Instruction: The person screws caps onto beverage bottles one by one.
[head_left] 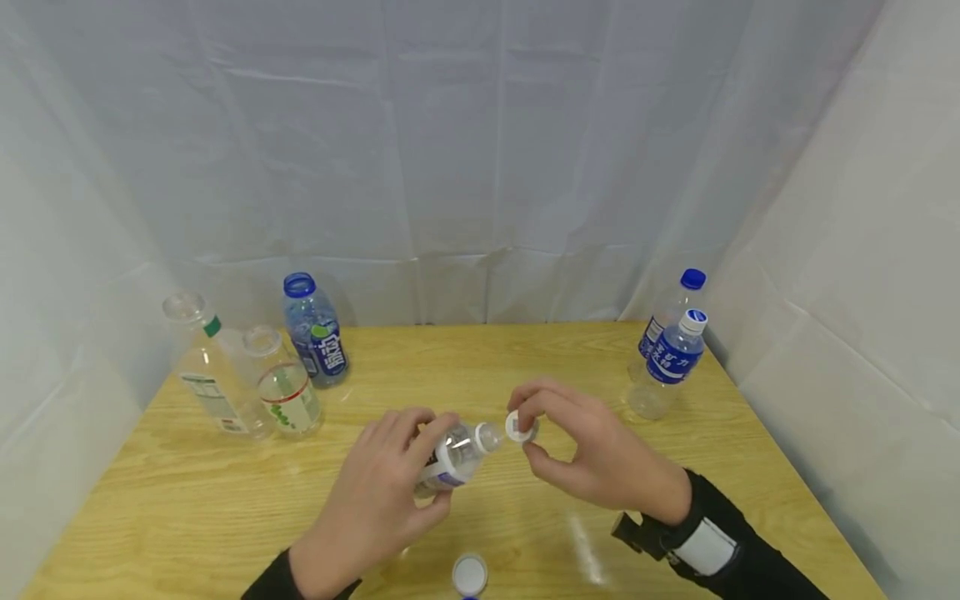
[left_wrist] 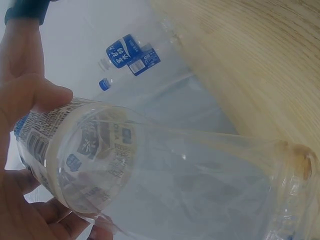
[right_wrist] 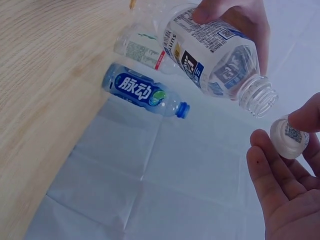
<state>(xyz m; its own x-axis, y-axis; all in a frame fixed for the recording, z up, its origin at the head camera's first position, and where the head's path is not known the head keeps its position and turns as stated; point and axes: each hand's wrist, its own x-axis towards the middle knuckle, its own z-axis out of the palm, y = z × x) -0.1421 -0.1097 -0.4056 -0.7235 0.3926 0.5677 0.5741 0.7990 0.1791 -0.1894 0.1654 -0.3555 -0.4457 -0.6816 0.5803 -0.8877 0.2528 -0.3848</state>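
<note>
white-labelled plastic bottle point(head_left: 459, 460), gripped by the left hand point(head_left: 381, 483), is uncapped, closing apparently left; at two o'clock, a white screw cap point(head_left: 517, 429) is pinched by the right hand point(head_left: 596, 450).

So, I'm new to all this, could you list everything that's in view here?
Held bottle: one, clear with white label, above the table
Held cap: one, white, by that bottle's mouth
Loose cap: one, white, on the table, near front
Cut-off item: one, blue, beside the loose cap
Tinted bottle: one, blue, back left
Tall bottle: one, clear, far left
Labelled bottle: one, clear, beside the tall one
Blue-capped bottle: one, clear, back right
White-capped bottle: one, clear, before it
Table: one, yellowish wood, underneath
Sheeting: count unclear, whitish, behind and both sides
Wristband: one, black and white, right wrist
Sleeves: two, black, forearms
Left hand: one, bare, gripping held bottle
Right hand: one, bare, pinching held cap
</note>
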